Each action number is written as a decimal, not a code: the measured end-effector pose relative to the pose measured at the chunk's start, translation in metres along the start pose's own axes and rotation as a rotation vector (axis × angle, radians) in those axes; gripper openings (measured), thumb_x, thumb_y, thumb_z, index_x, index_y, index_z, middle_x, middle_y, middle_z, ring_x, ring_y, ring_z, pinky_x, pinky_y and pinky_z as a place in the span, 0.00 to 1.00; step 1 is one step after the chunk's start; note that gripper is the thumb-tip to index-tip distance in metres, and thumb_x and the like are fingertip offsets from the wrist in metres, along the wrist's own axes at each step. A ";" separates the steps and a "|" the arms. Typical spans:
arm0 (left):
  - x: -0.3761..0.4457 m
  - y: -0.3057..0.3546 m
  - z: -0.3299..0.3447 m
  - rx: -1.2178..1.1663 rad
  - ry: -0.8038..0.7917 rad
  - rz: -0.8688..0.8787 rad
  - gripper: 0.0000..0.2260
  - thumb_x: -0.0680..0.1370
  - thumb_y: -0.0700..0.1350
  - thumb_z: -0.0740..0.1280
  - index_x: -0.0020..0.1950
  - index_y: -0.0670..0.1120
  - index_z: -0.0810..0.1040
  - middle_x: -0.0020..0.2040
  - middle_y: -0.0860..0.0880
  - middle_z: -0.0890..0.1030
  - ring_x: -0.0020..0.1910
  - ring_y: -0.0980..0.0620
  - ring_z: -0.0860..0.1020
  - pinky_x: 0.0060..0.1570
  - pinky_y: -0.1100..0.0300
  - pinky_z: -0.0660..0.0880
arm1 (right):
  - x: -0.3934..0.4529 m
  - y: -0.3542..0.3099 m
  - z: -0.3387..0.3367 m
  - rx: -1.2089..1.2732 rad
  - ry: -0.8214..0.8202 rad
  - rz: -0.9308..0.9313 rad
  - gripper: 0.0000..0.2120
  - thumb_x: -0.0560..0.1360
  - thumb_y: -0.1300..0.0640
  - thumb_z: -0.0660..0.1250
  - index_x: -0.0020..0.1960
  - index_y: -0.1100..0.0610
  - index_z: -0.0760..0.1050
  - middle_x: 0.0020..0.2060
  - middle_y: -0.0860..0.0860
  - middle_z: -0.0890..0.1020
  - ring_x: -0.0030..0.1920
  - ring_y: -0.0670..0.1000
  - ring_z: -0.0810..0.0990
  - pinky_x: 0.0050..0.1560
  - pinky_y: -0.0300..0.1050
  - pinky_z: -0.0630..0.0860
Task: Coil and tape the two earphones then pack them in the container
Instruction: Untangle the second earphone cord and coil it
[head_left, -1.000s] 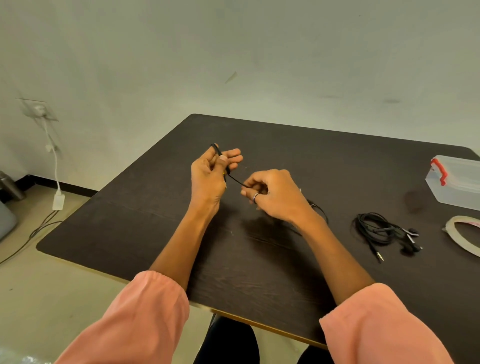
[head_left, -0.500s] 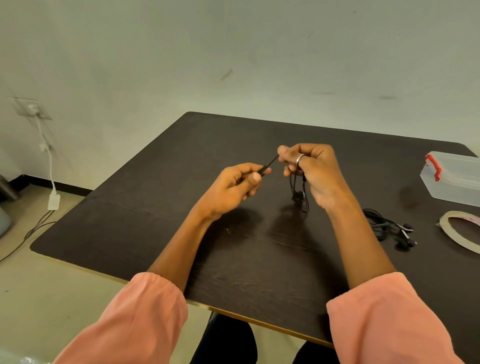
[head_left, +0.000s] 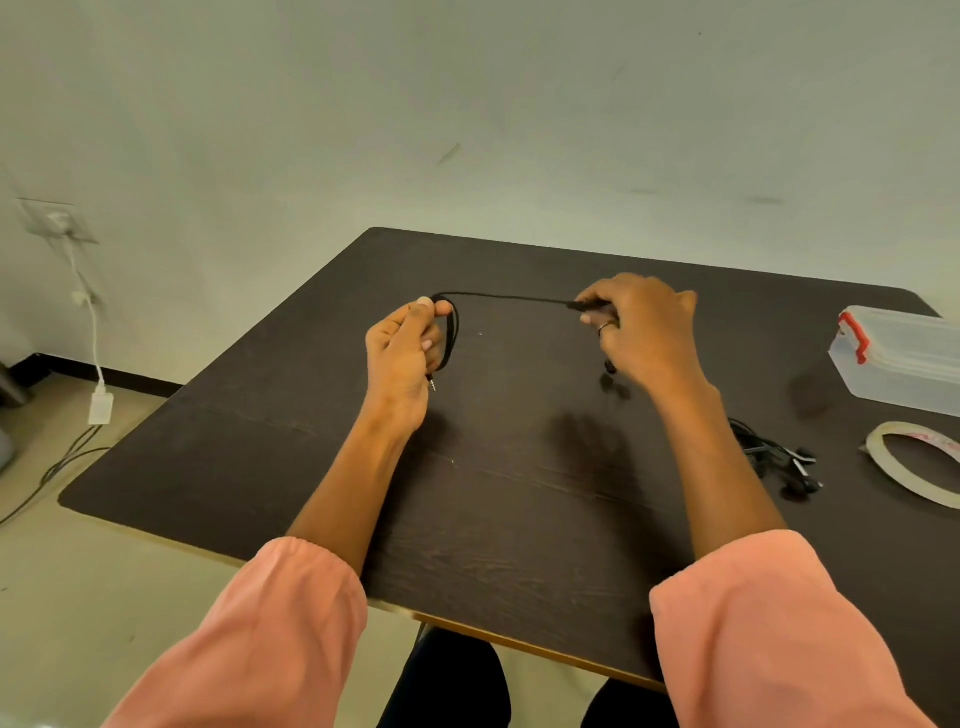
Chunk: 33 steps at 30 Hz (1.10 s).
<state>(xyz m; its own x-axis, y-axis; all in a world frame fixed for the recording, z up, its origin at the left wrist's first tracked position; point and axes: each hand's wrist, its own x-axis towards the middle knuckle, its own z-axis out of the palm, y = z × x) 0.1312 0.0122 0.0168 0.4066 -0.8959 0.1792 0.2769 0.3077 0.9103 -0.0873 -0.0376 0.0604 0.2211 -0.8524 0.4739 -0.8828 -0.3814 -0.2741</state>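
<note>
Hands have parted; left hand (head_left: 402, 353) and right hand (head_left: 641, 332) pinch earphone cable (head_left: 511, 298) taut.

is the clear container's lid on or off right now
On. The container sits at the table's right edge with its lid seated flat on top and the red latch down against its end.

My hands are now far apart where half a second ago they nearly met. My left hand (head_left: 402, 353) now holds a loop of the earphone cable (head_left: 511, 298) with the plug dangling below, and my right hand (head_left: 641, 327) pulls the cable taut between them.
</note>
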 end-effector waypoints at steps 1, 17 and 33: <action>0.000 0.000 0.000 -0.019 0.009 -0.009 0.13 0.82 0.42 0.60 0.43 0.43 0.82 0.23 0.54 0.65 0.23 0.58 0.60 0.23 0.65 0.58 | 0.003 0.001 -0.004 0.155 -0.003 0.030 0.10 0.76 0.60 0.67 0.53 0.49 0.81 0.46 0.47 0.84 0.51 0.52 0.80 0.54 0.52 0.68; -0.006 0.000 -0.001 -0.027 0.050 -0.033 0.14 0.82 0.43 0.59 0.44 0.43 0.82 0.25 0.53 0.65 0.24 0.57 0.60 0.24 0.64 0.57 | 0.021 0.026 -0.028 0.450 -0.081 0.732 0.14 0.75 0.52 0.69 0.47 0.62 0.71 0.43 0.59 0.80 0.37 0.58 0.81 0.38 0.51 0.81; -0.011 -0.002 0.006 0.067 -0.165 -0.051 0.15 0.83 0.43 0.58 0.44 0.42 0.83 0.24 0.52 0.68 0.24 0.56 0.60 0.25 0.64 0.56 | -0.009 -0.050 0.025 0.863 -0.231 0.104 0.07 0.78 0.64 0.65 0.53 0.59 0.81 0.38 0.53 0.83 0.35 0.47 0.81 0.40 0.43 0.80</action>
<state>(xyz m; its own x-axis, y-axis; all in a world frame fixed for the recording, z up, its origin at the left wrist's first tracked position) 0.1214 0.0197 0.0153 0.2434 -0.9520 0.1858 0.2326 0.2432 0.9417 -0.0350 -0.0193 0.0492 0.3176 -0.9128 0.2567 -0.3056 -0.3548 -0.8836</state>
